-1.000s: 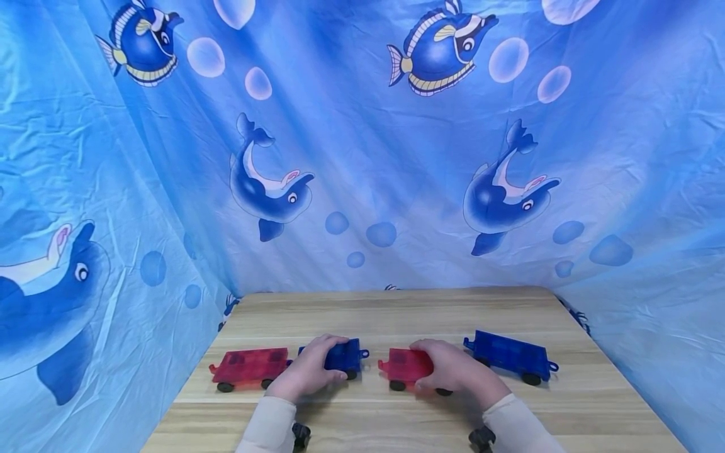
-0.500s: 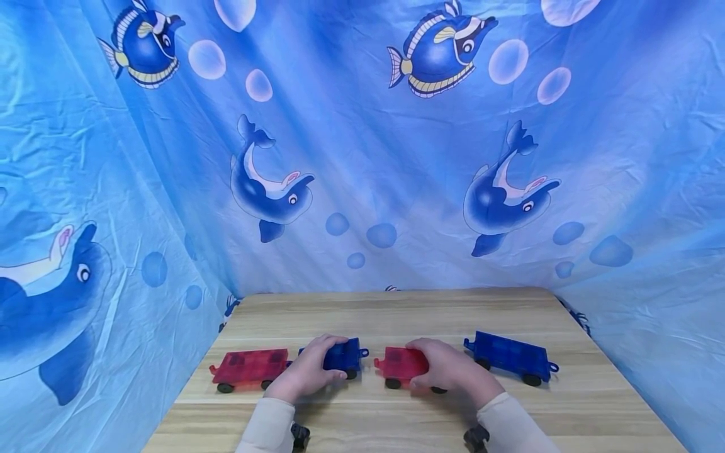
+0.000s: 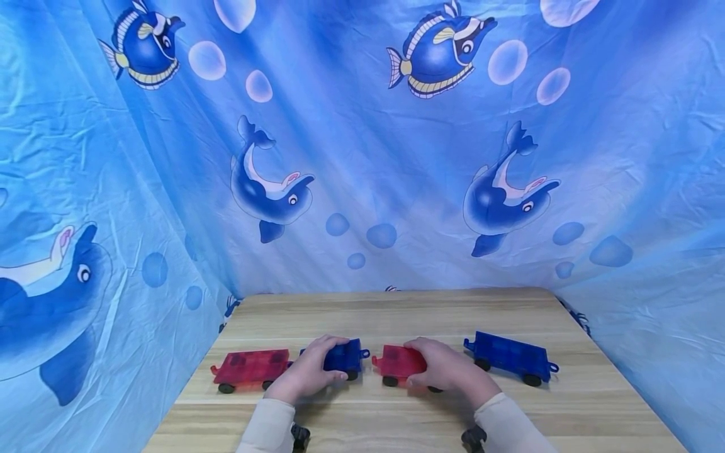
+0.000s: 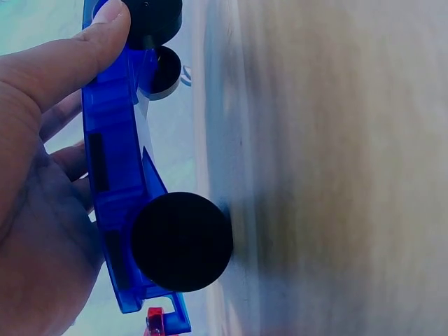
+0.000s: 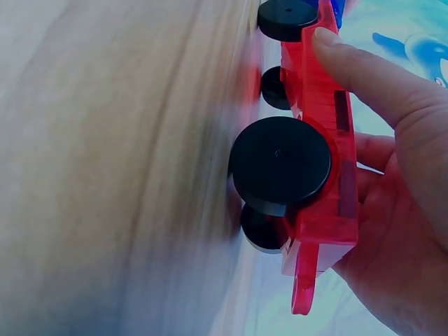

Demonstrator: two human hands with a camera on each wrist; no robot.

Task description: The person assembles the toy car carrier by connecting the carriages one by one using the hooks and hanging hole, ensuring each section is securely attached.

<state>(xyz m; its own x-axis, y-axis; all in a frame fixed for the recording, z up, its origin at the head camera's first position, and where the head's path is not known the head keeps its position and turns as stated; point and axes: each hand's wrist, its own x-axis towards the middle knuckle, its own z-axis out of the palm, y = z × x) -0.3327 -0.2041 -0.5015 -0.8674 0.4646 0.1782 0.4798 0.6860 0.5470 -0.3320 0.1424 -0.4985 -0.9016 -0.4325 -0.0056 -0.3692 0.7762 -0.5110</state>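
My left hand [image 3: 310, 372] grips a blue toy train car [image 3: 352, 353] by its long sides, the thumb along the near side. At that car's left end a red toy train car [image 3: 249, 367] stands close; in the left wrist view a red coupling piece [image 4: 155, 321] sits at the blue coupling. My right hand [image 3: 447, 367] holds another red toy train car [image 3: 399, 361], thumb on the near side and fingers behind. Its hook faces the blue car's loop across a narrow gap. Black wheels [image 5: 280, 165] show under the red car.
A second blue toy train car [image 3: 510, 356] stands slightly angled on the wooden table [image 3: 391, 314], right of my right hand. Blue cloth printed with dolphins and fish [image 3: 362, 157] hangs behind the table and at both sides.
My right hand has slid its red train car a little to the left, narrowing the gap to the blue one. My left hand has stayed almost still.
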